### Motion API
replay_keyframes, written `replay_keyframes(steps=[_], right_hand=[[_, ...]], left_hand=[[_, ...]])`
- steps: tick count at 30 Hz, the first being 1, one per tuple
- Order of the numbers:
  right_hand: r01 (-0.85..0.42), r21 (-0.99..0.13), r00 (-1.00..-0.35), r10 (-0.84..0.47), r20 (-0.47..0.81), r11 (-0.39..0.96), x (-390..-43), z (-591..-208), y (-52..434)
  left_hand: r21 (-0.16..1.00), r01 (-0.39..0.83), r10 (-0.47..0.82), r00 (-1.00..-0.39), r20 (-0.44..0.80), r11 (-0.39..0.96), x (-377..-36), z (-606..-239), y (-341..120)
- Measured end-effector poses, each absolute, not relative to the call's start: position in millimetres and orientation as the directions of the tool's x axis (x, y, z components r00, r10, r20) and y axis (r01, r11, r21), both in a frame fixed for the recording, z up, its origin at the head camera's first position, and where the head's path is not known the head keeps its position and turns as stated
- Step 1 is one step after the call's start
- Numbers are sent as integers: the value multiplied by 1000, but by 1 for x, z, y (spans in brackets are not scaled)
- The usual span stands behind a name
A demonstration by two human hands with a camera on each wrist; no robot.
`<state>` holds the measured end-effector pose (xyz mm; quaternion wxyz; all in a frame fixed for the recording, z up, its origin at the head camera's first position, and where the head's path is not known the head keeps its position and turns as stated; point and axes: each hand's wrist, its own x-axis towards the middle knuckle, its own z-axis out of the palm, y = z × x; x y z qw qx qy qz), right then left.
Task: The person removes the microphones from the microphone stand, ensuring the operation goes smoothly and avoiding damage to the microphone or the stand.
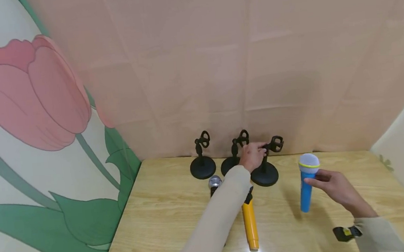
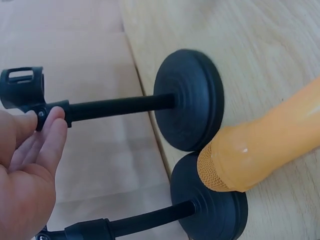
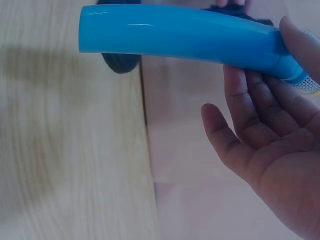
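- Blue microphone (image 1: 306, 185): toy type, glossy blue handle, yellow-green ring under a pale grey-white head. Held upright above the surface, head up, right of the three stands. No lettering can be read on it in any view.
- Right hand (image 1: 337, 188): pinches the blue microphone near its head, thumb on one side and fingertips on the other; the right wrist view shows the palm open and the lower fingers loose, clear of the handle.
- Right stand (image 1: 267, 164): black, round base flat on the surface, thin post, clip on top. It stands nearest the blue microphone. No marking legible.
- Left hand (image 1: 253, 155): reaches across to the right stand; fingers nearly straight and held together, their tips touching the joint just below the clip (image 2: 22, 87). No closed grip is visible.
- Middle stand (image 1: 235, 153): black, same pattern, just behind the left hand, its base partly hidden by the wrist.
- Left stand (image 1: 202, 158): black, same pattern, standing apart at the left of the row.
- Orange microphone (image 1: 250, 224): lies flat on the surface, its head end toward the stands and close to the base of the right stand. No writing visible.
- Silver-headed microphone (image 1: 214, 183): lies beside the left forearm, body mostly hidden by the sleeve.
- Surface (image 1: 166, 217): light wood grain.
- Backdrop (image 1: 253, 57): plain pinkish cloth; a tulip-printed panel (image 1: 31, 117) at the left.
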<state>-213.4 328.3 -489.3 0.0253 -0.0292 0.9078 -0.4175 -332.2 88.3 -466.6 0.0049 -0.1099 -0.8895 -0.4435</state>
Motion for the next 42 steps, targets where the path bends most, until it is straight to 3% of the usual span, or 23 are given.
replay_keyframes(steps=[16, 25, 34, 42], right_hand=[[66, -776, -985, -83, -151, 628, -218, -505, 319], [181, -782, -960, -66, -273, 596, -219, -519, 310], [230, -810, -956, -32, -292, 540, -217, -538, 293], [231, -815, -957, -24, -288, 531, -216, -547, 280]], left_hand=[[783, 215, 259, -963, 71, 584, -334, -469, 85], [871, 200, 370, -929, 22, 448, -328, -474, 71], [892, 212, 416, -909, 29, 400, -323, -487, 51], [845, 261, 422, -905, 47, 466, -317, -504, 30]])
